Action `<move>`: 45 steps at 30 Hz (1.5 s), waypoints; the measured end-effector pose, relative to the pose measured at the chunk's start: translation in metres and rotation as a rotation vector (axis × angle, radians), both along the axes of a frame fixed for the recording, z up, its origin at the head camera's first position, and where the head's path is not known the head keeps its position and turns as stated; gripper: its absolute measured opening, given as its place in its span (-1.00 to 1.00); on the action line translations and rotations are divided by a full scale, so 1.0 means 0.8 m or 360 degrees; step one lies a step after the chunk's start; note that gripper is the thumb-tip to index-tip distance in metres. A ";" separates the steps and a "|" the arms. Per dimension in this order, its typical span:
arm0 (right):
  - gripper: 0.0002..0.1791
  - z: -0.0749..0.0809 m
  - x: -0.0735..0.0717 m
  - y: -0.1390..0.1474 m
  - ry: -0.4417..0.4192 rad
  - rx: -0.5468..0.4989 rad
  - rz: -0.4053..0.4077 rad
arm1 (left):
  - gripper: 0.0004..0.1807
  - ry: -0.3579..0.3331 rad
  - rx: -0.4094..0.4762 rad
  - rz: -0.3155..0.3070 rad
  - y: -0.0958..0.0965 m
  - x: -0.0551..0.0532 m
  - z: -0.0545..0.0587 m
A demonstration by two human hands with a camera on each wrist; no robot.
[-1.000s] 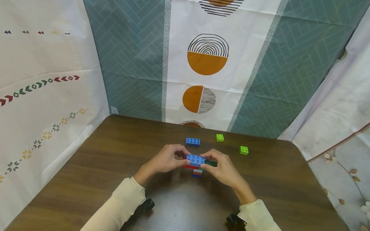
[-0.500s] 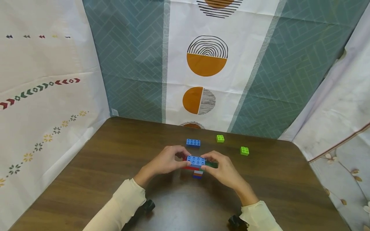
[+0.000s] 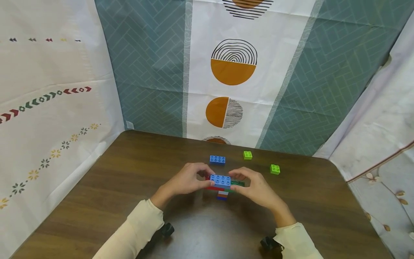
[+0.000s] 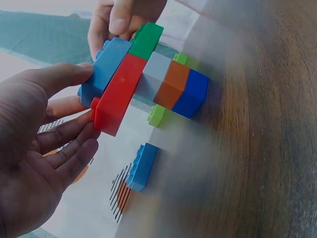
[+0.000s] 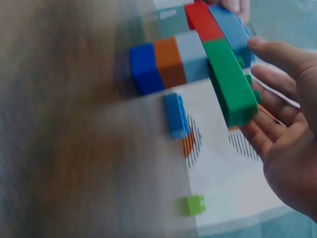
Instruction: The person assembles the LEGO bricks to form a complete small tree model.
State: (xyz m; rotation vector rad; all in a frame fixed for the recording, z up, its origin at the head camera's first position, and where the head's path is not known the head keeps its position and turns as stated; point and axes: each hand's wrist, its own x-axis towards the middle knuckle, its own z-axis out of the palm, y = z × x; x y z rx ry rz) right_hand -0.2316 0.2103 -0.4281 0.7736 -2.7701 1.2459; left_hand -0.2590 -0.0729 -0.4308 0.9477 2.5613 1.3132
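A stack of toy building bricks stands on the table: a dark blue brick (image 4: 192, 94) at the bottom, then an orange brick (image 4: 172, 84) and a pale grey brick (image 4: 153, 75). Above them a red brick (image 4: 119, 94) and a green brick (image 5: 230, 82) lie end to end, sticking out to either side. Across their joint sits a light blue brick (image 3: 220, 180). My left hand (image 3: 187, 178) pinches its left end between thumb and fingers. Just off its right end is my right hand (image 3: 253, 185), thumb and fingers spread around that end and over the green brick.
Behind the stack lies another blue brick (image 3: 217, 159). Two small lime green bricks, a farther brick (image 3: 247, 155) and a nearer brick (image 3: 275, 169), are to the right of it. Patterned cloths hang around the brown table (image 3: 145, 151).
My right hand has drawn slightly right, its fingertips leaving the light blue brick's right end. My left hand keeps its hold, and the stack stays in place.
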 end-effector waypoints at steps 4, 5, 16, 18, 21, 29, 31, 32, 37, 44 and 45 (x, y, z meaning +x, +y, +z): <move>-0.57 0.004 -0.005 0.023 0.0021 -0.0031 -0.0014 | -0.71 -0.0008 -0.0004 0.0002 0.001 0.000 0.000; -0.58 0.004 -0.007 0.029 0.0023 -0.0026 -0.0035 | -0.71 -0.0005 -0.0007 0.0002 0.001 0.000 0.000; -0.63 -0.002 -0.032 0.093 0.0010 -0.0024 -0.0194 | -0.70 0.0018 0.0001 0.0002 0.000 0.001 -0.001; -0.63 -0.004 -0.036 0.103 -0.0006 -0.0016 -0.0239 | -0.69 0.0024 -0.0003 0.0004 0.000 0.001 -0.001; -0.62 -0.009 -0.039 0.118 -0.0021 0.0006 -0.0313 | -0.70 0.0022 -0.0007 0.0005 0.000 0.001 -0.001; -0.62 -0.021 -0.050 0.162 -0.0020 -0.0072 -0.0477 | -0.69 0.0001 0.0006 -0.0007 0.000 0.002 0.000; -0.61 -0.023 -0.052 0.172 -0.0016 -0.0082 -0.0513 | -0.69 0.0000 0.0008 -0.0007 0.000 0.002 0.000; -0.60 -0.024 -0.053 0.178 -0.0017 -0.0085 -0.0530 | -0.69 0.0000 0.0008 -0.0007 0.000 0.002 0.000; -0.54 -0.026 -0.055 0.202 -0.0055 -0.0052 -0.0629 | -0.69 -0.0006 0.0011 -0.0005 0.000 0.001 0.000; -0.49 -0.038 -0.061 0.232 -0.0096 -0.0022 -0.0741 | -0.69 -0.0025 0.0009 0.0011 0.000 0.000 0.000; -0.49 -0.041 -0.062 0.235 -0.0101 -0.0023 -0.0748 | -0.69 -0.0029 0.0008 0.0013 0.000 0.000 0.000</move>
